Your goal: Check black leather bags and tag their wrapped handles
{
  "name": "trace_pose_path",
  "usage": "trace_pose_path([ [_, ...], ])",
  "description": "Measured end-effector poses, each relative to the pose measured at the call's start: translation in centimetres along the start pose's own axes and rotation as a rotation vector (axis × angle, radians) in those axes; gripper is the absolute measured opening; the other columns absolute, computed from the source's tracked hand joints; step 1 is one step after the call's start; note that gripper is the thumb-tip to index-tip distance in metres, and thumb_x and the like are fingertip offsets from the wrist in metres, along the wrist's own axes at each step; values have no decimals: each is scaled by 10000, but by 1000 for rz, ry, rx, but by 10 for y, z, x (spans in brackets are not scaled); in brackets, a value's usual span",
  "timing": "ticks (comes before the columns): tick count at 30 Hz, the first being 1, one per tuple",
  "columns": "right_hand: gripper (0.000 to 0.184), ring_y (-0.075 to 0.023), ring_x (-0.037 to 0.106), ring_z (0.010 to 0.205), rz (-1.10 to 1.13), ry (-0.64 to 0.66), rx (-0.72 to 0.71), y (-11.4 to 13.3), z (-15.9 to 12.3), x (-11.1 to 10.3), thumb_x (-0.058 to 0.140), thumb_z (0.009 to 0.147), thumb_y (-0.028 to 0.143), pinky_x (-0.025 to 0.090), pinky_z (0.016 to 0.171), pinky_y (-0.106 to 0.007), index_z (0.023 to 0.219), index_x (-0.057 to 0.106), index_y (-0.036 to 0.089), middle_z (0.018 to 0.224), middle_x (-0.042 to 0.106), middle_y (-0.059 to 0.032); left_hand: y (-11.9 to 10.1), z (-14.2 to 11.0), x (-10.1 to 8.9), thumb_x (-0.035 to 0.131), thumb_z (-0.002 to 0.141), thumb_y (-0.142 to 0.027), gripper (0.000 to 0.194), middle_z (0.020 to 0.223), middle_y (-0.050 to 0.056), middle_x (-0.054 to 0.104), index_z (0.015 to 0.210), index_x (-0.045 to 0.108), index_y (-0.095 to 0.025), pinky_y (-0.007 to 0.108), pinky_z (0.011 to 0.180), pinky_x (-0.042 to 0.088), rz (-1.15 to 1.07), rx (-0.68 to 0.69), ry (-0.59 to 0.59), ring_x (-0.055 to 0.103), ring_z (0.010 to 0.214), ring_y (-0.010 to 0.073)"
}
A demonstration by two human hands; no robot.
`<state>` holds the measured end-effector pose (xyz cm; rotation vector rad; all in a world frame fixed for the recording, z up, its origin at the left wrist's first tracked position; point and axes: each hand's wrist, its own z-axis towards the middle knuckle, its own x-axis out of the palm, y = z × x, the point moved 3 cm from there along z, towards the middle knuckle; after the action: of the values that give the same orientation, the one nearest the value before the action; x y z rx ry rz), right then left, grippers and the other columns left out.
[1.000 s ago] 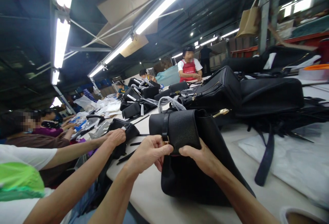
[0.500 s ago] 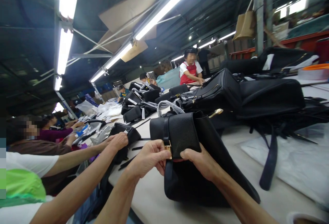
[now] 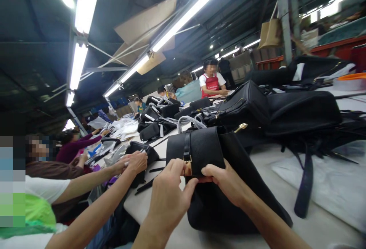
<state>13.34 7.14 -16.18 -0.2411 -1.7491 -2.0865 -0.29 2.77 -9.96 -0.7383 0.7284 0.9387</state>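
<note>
A black pebbled-leather handbag (image 3: 225,188) stands on the pale worktable (image 3: 323,230) right in front of me, its flap folded down over the front. My left hand (image 3: 168,195) pinches the small gold clasp (image 3: 187,168) at the end of the flap's strap. My right hand (image 3: 225,184) is closed on the flap's lower edge beside that clasp, thumb on top. A gold metal fitting (image 3: 240,127) sticks up behind the flap.
More black bags (image 3: 288,111) lie piled behind mine and further down the long table. A co-worker's hands (image 3: 134,162) at my left hold a small black pouch. Other people sit along the left side; one in a red apron (image 3: 212,82) stands at the far end.
My left hand has moved up and in, its fingertips now on the gold clasp. The view has shifted slightly; the bag and my right hand stay put.
</note>
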Motion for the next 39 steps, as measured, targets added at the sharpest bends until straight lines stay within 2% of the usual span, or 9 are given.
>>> trace_pose_path([
  [2, 70, -167, 548, 603, -32, -8, 3, 4, -3, 2, 573, 603, 223, 498, 604, -292, 640, 594, 167, 602, 579, 19, -1, -1, 0, 691, 700, -198, 234, 692, -41, 507, 696, 457, -215, 258, 583, 324, -5, -4, -3, 478, 632, 142],
  [6, 54, -119, 423, 564, -178, -50, -32, 12, -7, 2, 553, 582, 211, 393, 515, -239, 587, 509, 180, 573, 472, 46, 8, 5, 4, 726, 689, -248, 352, 590, -65, 447, 589, 391, -207, 243, 534, 291, -109, -95, 74, 408, 562, 114],
  [10, 71, -107, 364, 565, -240, -1, -36, 16, -9, 2, 531, 573, 212, 338, 484, -225, 576, 465, 187, 571, 416, 52, 17, 10, 8, 663, 724, -256, 321, 515, -72, 436, 557, 394, -204, 211, 460, 329, -378, -197, 265, 435, 485, 96],
  [13, 61, -111, 397, 588, -178, 33, -32, 15, -9, 2, 535, 582, 205, 386, 509, -222, 601, 482, 182, 602, 443, 45, 20, 12, 9, 643, 712, -245, 250, 493, -69, 476, 577, 436, -202, 196, 400, 381, -537, -282, 370, 485, 429, 98],
  [18, 68, -149, 523, 662, -70, 103, -13, 11, -6, 4, 535, 599, 180, 526, 642, -280, 659, 561, 165, 654, 523, 29, 23, 15, 13, 608, 743, -257, 216, 483, -58, 514, 600, 459, -194, 184, 407, 415, -642, -248, 405, 511, 425, 91],
  [25, 133, -181, 606, 705, 12, 109, -1, 4, -1, 4, 555, 608, 164, 577, 702, -332, 710, 639, 149, 702, 620, 11, 35, 15, 20, 522, 825, -296, 202, 524, -48, 534, 660, 456, -199, 198, 430, 425, -642, -217, 407, 521, 440, 95],
  [28, 121, -195, 630, 728, 23, 76, 11, 4, -1, 5, 562, 622, 169, 583, 742, -357, 703, 647, 141, 710, 635, 2, 33, 10, 15, 461, 867, -250, 154, 567, -44, 538, 720, 470, -203, 211, 461, 425, -557, -173, 352, 523, 473, 104],
  [34, 122, -202, 628, 742, -19, 26, 2, 9, -6, 10, 578, 611, 177, 580, 739, -342, 706, 649, 149, 700, 641, 5, 12, -7, 0, 464, 842, -86, 161, 785, 9, 566, 744, 500, -209, 243, 605, 454, -160, 127, -11, 553, 696, 140],
  [39, 25, -163, 580, 646, -90, -47, -6, 6, -9, 12, 560, 621, 183, 552, 670, -287, 620, 584, 177, 628, 588, 37, 5, -17, 5, 418, 901, -92, 220, 819, 35, 627, 817, 584, -209, 271, 705, 500, 64, 281, -138, 613, 751, 162],
])
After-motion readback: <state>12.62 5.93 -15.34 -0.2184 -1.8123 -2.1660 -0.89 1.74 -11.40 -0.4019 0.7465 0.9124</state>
